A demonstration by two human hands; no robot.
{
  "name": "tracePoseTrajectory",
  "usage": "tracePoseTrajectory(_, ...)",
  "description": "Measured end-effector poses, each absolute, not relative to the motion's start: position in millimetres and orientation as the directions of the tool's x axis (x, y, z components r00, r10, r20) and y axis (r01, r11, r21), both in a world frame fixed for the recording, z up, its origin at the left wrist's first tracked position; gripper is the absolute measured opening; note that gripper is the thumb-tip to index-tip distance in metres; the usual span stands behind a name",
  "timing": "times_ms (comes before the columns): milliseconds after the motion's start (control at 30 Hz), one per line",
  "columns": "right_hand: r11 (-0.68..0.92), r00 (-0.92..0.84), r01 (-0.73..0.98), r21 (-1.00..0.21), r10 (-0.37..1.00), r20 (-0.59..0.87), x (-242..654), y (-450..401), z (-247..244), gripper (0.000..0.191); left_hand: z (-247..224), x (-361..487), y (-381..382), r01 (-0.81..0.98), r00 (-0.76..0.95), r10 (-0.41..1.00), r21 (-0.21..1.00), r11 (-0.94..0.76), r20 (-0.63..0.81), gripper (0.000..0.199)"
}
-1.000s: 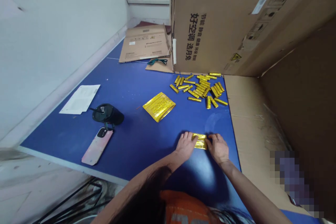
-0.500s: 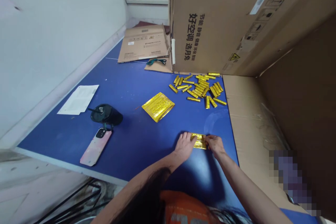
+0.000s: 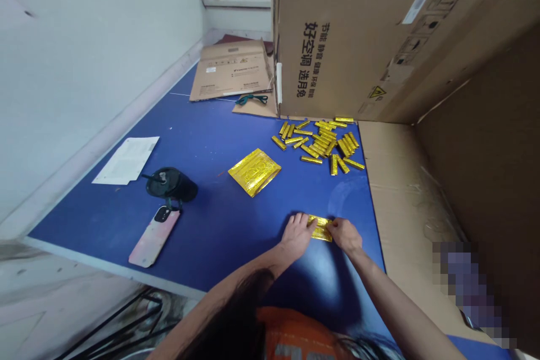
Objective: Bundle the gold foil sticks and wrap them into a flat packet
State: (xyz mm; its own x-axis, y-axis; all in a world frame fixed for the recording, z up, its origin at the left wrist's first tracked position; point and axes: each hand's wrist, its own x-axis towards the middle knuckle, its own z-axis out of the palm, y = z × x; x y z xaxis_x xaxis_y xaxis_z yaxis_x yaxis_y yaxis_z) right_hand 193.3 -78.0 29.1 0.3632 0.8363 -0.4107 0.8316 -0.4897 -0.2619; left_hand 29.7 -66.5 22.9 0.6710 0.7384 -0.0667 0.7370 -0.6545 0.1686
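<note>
A small gold foil sheet (image 3: pixel 321 228) lies on the blue table between my two hands. My left hand (image 3: pixel 297 232) rests on its left end, fingers flat over the foil. At the right end, the bent fingers of my right hand (image 3: pixel 345 234) pinch the sheet's upper edge. Further left and up sits a larger stack of flat gold foil (image 3: pixel 255 172). Several rolled gold foil pieces (image 3: pixel 324 143) are heaped near the table's back right corner.
On the left stand a dark cup (image 3: pixel 172 184), a pink phone (image 3: pixel 154 236) and a white paper (image 3: pixel 126 160). Flattened cardboard (image 3: pixel 232 70) lies at the back, beside a large cardboard box (image 3: pixel 346 39). A green cord (image 3: pixel 252 99) rests on cardboard.
My right hand has shifted slightly, its fingers now more curled at the sheet's upper right. My left hand has stayed in place.
</note>
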Motion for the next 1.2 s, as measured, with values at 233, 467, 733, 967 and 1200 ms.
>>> tracePoseTrajectory(233,-0.235,0.181,0.947,-0.218,0.953,-0.242,176,-100,45,0.034,18,29,-66,0.711,0.700,0.712,0.157,-0.685,-0.063,0.034)
tracePoseTrajectory(467,0.230,-0.240,0.965,-0.124,0.968,-0.070,164,-138,8,0.062,16,28,-66,0.691,0.718,0.695,0.153,-0.706,-0.035,0.037)
tracePoseTrajectory(733,0.171,-0.174,0.985,-0.040,0.980,-0.102,158,-141,4,0.065,0,17,-86,0.661,0.742,0.669,0.116,-0.742,0.047,0.052)
tracePoseTrajectory(967,0.100,-0.102,0.995,-0.017,0.985,-0.142,147,-155,-1,0.069,7,8,-84,0.607,0.789,0.614,0.123,-0.785,0.024,0.058)
tracePoseTrajectory(1200,0.090,-0.122,0.984,-0.155,0.970,-0.210,169,-150,29,0.048,8,6,-82,0.587,0.805,0.594,0.133,-0.799,0.013,0.064)
